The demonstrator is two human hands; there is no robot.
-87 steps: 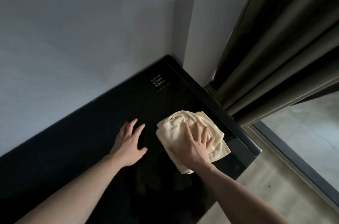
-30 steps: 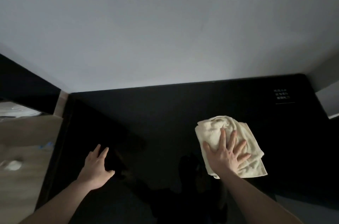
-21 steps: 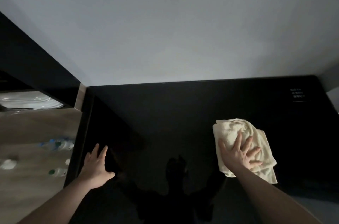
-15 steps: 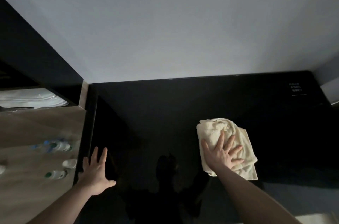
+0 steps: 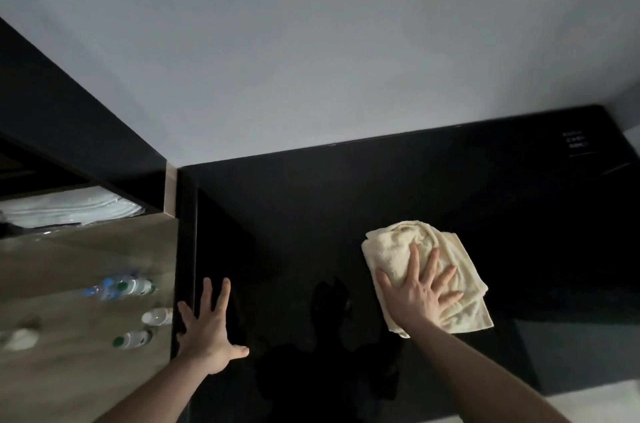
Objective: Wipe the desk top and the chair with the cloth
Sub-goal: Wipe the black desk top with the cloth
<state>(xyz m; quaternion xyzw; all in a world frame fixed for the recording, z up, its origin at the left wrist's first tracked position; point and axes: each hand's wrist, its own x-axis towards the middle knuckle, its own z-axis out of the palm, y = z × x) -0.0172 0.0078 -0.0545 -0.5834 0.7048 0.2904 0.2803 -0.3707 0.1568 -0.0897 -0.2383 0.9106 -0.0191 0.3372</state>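
Cloth point(image 5: 424, 270), cream and bunched into loose folds, is seen in the head view at the lower right of the frame, lying on the glossy black desk top point(image 5: 346, 201). It is pressed flat by the right hand point(image 5: 420, 294), whose fingers are spread straight across the near half of the fabric; nothing is pinched or curled round, so the cloth is held by downward pressure alone. The left hand point(image 5: 207, 329) is laid at the lower left of centre, fingers splayed and straight, on the desk's left edge, where it meets a wooden counter point(image 5: 86, 263); it holds nothing and seems to serve as a brace.

The cloth is judged to be light, soft and limp terry: it is likely to slide easily on so smooth a surface, and its loose far folds may trail or roll under if pushed forward. A flat palm over the thickest part of the bundle is judged the best hold for wiping; for lifting, a pinch of the bunched middle would be needed.

Small bottles point(image 5: 121, 287) are visible on the counter at the left of the frame, and a small printed label point(image 5: 576, 142) sits at the desk's far right corner. No chair is visible, so that part of the task is judged not yet reached.
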